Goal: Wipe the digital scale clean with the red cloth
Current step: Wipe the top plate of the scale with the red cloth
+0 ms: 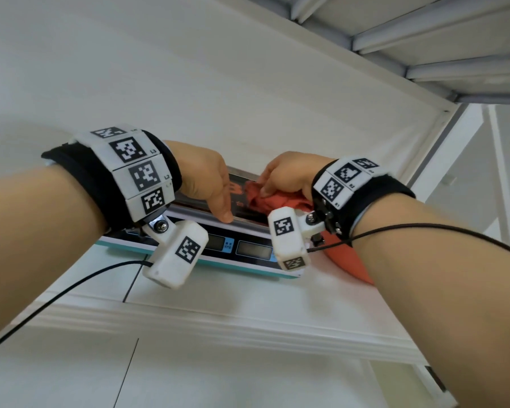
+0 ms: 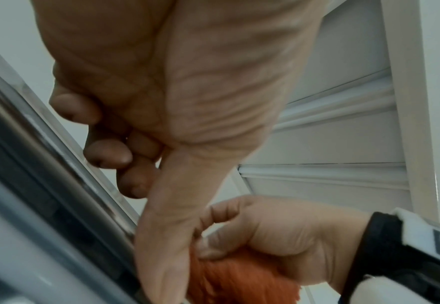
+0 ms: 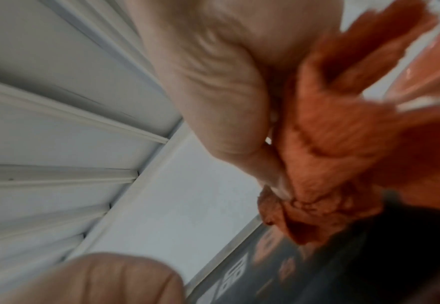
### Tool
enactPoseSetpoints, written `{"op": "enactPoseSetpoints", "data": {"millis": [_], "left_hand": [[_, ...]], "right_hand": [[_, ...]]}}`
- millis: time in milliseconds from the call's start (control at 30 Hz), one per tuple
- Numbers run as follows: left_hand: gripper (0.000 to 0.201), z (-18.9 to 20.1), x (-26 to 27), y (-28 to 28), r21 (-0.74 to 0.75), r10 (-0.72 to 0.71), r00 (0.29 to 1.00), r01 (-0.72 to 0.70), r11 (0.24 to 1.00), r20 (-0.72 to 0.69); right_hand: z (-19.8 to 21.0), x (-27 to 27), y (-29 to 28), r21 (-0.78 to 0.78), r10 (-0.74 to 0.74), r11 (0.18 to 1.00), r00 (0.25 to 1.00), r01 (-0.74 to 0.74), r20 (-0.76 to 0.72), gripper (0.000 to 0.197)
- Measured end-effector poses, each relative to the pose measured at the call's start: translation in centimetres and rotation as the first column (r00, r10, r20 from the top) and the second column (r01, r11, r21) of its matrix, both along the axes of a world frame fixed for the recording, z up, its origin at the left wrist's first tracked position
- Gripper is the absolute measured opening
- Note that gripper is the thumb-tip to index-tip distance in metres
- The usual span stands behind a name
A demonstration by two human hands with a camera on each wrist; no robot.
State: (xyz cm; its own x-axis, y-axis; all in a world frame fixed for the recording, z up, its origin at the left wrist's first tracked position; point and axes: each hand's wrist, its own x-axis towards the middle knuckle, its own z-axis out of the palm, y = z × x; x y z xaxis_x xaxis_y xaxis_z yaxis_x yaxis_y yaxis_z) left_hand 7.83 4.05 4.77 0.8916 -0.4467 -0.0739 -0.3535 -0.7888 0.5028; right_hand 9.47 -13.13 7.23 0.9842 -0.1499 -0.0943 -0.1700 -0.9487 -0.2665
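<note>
One scale (image 1: 218, 245) sits on a white shelf (image 1: 218, 304) against a white wall, its low rectangular body edged in teal, with a dark front panel carrying two grey rectangular displays and a shiny metal platter on top that mirrors red shapes. At left, the left hand (image 1: 202, 178) comes down on the platter's left part; its thumb lies straight along the near metal rim, and the left wrist view shows the fingers (image 2: 107, 154) curled at the platter's far edge, so the hand clasps the platter between thumb and fingers. Right of it, nearly touching, the right hand (image 1: 289, 175) pinches one red cloth (image 1: 274, 200), a fuzzy, crumpled terry fabric bunched under the palm and resting on the platter's right part; the right wrist view shows the thumb pressed into the folds, with loose ends of cloth (image 3: 330, 144) flaring out past the hand. Each wrist bears a black band with white square blocks printed with black-and-white markers, and a white boxy camera hangs below each, trailing a thin black cable. At far right, partly hidden behind the right forearm, lies one smooth orange-red rounded object (image 1: 351, 266) on the shelf beside the scale; what it is cannot be told.
</note>
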Motion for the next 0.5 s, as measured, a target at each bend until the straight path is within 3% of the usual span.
{"op": "enactPoseSetpoints", "data": {"millis": [167,267,333,400,500], "left_hand": [[0.016,0.0,0.1,0.2,0.008,0.006,1.000,-0.005,1.000,-0.024],[0.017,-0.1,0.2,0.1,-0.003,0.013,1.000,-0.013,1.000,-0.022],[0.017,-0.1,0.2,0.2,-0.007,0.016,1.000,-0.016,1.000,-0.020],[0.017,-0.1,0.2,0.2,0.000,0.010,1.000,-0.010,1.000,-0.008],[0.017,-0.1,0.1,0.1,-0.002,0.003,1.000,-0.003,1.000,0.011]], "right_hand": [[0.7,-1.3,-2.4,-0.090,-0.094,0.992,0.993,0.088,-0.066,0.019],[0.5,-1.7,-1.1,-0.128,-0.065,0.991,0.990,0.049,-0.125,0.014],[0.3,-1.5,0.4,-0.177,-0.008,0.984,0.981,-0.026,-0.192,0.022],[0.0,-1.3,1.7,-0.112,0.028,0.992,0.978,-0.052,-0.207,0.026],[-0.3,-1.5,2.8,0.124,0.068,0.991,0.988,-0.051,-0.135,0.013]]}}
